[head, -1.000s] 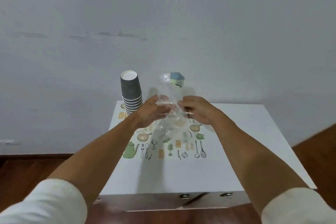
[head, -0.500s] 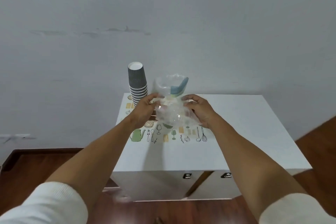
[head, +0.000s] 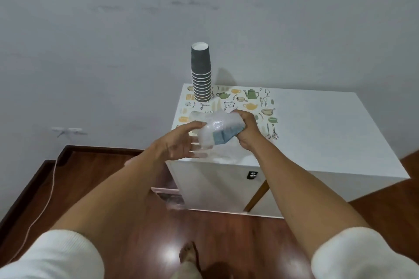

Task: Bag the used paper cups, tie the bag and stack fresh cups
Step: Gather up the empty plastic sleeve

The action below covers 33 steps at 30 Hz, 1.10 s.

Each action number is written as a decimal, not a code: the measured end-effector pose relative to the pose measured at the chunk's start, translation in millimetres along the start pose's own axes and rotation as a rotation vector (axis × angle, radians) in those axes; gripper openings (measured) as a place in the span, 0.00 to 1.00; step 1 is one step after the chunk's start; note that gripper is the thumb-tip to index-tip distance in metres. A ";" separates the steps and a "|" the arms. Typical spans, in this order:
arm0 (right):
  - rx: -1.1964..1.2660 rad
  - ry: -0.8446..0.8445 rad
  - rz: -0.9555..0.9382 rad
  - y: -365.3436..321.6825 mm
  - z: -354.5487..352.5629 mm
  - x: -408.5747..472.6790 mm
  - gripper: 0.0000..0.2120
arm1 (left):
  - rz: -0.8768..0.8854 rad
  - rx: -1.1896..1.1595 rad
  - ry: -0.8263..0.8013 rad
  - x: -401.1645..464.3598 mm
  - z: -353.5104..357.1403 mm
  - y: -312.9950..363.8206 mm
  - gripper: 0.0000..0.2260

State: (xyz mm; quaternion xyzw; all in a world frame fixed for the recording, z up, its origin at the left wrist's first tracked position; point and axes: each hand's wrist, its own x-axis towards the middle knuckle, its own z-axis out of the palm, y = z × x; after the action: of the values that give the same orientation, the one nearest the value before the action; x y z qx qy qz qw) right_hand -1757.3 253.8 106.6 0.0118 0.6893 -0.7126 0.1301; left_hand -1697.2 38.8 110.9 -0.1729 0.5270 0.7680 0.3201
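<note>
While right hand (head: 246,131) clenches bag (head: 217,129), left hand (head: 181,142) open, touching.

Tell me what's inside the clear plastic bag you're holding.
Through the clear plastic bag a crushed blue paper cup shows near the right hand. The left hand is open beside it. Crinkled film hides whether more cups are in there.

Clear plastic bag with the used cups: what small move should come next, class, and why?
Probably set the clear plastic bag down. The right hand grips one end, the left hand is open against the other, and the bag looks bundled shut. The dark cup stack already stands on the white table.
</note>
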 end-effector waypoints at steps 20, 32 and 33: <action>-0.251 -0.112 0.132 36.1 298.5 22.9 0.09 | 0.287 0.103 0.510 -69.6 -281.4 30.1 0.14; -0.192 0.070 0.347 150.8 338.2 38.8 0.24 | 0.135 0.224 0.609 -3.4 -345.7 -40.1 0.20; -0.230 0.140 0.341 169.4 337.3 43.2 0.20 | 0.106 0.202 0.610 10.2 -347.7 -50.9 0.18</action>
State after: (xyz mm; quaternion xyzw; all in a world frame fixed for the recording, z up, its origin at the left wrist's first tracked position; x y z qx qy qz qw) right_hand -1710.0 -88.6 -51.1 0.1629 0.7615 -0.5943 0.2009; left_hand -1695.4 -265.8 -64.6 -0.3346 0.6806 0.6401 0.1227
